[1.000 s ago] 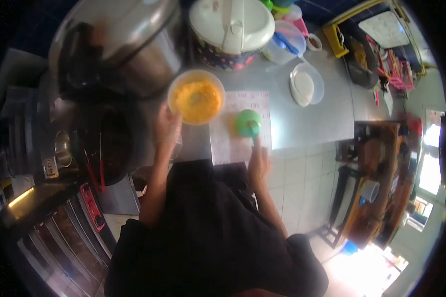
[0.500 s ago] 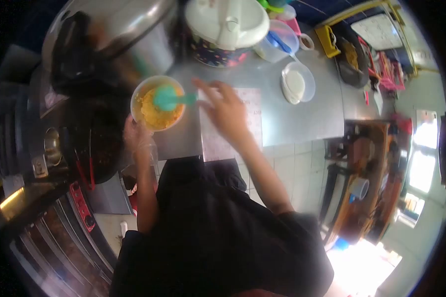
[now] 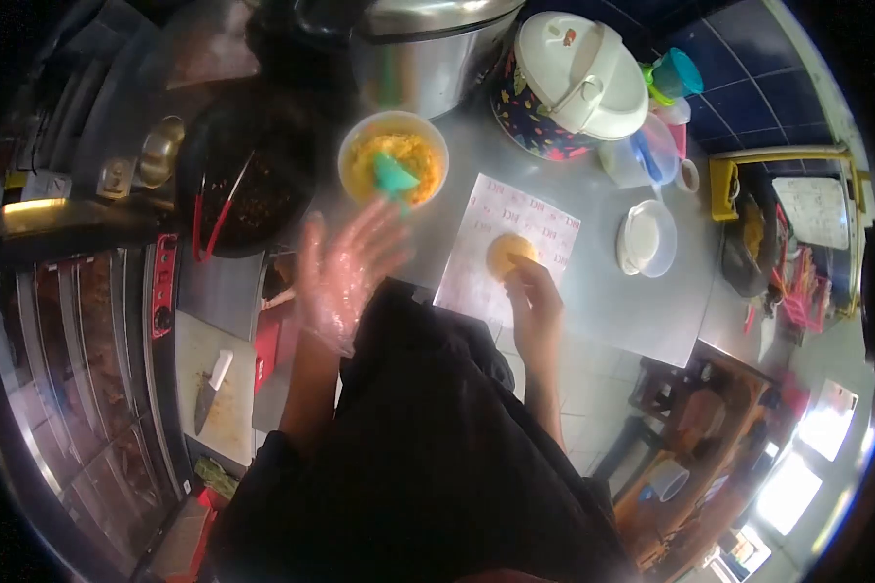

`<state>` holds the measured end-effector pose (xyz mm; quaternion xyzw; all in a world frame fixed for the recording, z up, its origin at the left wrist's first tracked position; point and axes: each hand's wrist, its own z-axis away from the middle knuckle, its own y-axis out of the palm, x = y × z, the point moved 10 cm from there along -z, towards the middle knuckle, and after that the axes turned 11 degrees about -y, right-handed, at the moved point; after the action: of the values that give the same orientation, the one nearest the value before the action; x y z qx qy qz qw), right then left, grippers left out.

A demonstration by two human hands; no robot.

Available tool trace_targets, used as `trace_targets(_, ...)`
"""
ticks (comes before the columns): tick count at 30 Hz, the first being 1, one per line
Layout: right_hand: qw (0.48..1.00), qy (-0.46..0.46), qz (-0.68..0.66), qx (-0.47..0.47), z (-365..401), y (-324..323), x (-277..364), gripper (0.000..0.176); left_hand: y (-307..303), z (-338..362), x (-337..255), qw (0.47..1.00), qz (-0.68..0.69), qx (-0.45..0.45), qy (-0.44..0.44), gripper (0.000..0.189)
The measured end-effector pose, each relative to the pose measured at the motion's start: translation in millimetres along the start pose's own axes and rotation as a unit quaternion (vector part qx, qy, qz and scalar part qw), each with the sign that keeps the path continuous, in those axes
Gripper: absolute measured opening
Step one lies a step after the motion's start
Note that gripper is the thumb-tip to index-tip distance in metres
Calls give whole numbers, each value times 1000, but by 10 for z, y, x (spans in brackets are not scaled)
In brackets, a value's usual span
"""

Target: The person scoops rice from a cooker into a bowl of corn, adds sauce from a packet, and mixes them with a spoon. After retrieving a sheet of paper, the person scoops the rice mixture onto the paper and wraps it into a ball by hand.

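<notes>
My left hand (image 3: 352,270), in a clear plastic glove, is open with its fingers spread, just below a white bowl (image 3: 344,175). Inside that bowl is a crumbly yellow-orange mixture (image 3: 416,154) with a teal scoop or spatula (image 3: 391,173) resting in it. My right hand (image 3: 539,309) is bare and pinches the lower right edge of a round, flat, pale-yellow disc (image 3: 507,255), perhaps a piece of bread or dough. The disc is over a sheet of printed paper (image 3: 496,206) on the steel table.
A large steel pot (image 3: 428,63) and a patterned tub with a white lid (image 3: 544,107) stand at the back. At left is a dark wok (image 3: 262,209) with red-handled tongs (image 3: 214,225). A knife (image 3: 210,396) lies on a cutting board (image 3: 231,418). Plastic containers (image 3: 649,238) sit right.
My left hand has let go of the bowl and opened. My right hand has left the scoop and now pinches the pale disc over the paper. The view has shifted left.
</notes>
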<state>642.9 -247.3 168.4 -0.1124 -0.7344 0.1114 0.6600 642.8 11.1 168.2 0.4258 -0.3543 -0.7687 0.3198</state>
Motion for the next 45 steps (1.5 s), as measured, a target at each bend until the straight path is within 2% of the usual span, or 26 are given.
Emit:
trace_targets(2, 999, -38, 2, 1, -2, -22, 221, 24, 66, 51, 157, 999, -27, -15, 10, 89)
trace_targets(3, 999, -45, -15, 8, -9, -41, 294, 23, 136, 72, 257, 1000, 14, 13, 4, 91)
trace_targets(8, 995, -90, -28, 31, 75, -235, 489, 23, 317, 226, 751, 997, 0, 77, -28, 89)
trace_targets(10, 996, -84, -20, 4, 135, -419, 210, 22, 90, 222, 931, 996, -85, 23, -25, 85)
trace_targets(11, 991, -106, 78, 12, 203, -514, 71, 22, -117, 251, 993, 993, -103, -50, -18, 74)
trace_targets(12, 977, -116, 176, 25, 374, -583, -116, 22, -214, 293, 1104, 992, -105, -59, -37, 74)
trace_targets(14, 924, -204, 300, 119, 693, -488, -525, 31, -461, 451, 1136, 940, -307, -152, 13, 61)
trace_targets(15, 908, -218, 321, 157, 813, -443, -741, 35, -644, 499, 1215, 942, -282, -183, 12, 53)
trace_targets(16, 890, -230, 341, 197, 944, -383, -933, 39, -770, 533, 1311, 941, -283, -185, -4, 53)
trace_targets(18, 867, -255, 369, 216, 1019, -307, -1164, 44, -894, 575, 1362, 936, -299, -186, 4, 53)
trace_targets(23, 869, -247, 375, 209, 909, -392, -1393, 43, -796, 630, 1255, 927, -315, -201, 27, 48)
trace_targets(31, 875, -253, 363, 198, 912, -433, -1498, 44, -552, 515, 921, 920, -349, -174, 44, 46)
trace_targets(37, 850, -266, 406, 203, 919, -388, -1381, 41, -590, 467, 770, 920, -358, -151, 53, 48)
trace_targets(43, 875, -233, 373, 202, 902, -402, -1450, 26, -518, 321, 581, 912, -388, -122, 45, 48)
trace_targets(45, 868, -276, 382, 157, 861, -434, -1268, 17, -506, 305, 547, 914, -385, -114, 50, 48)
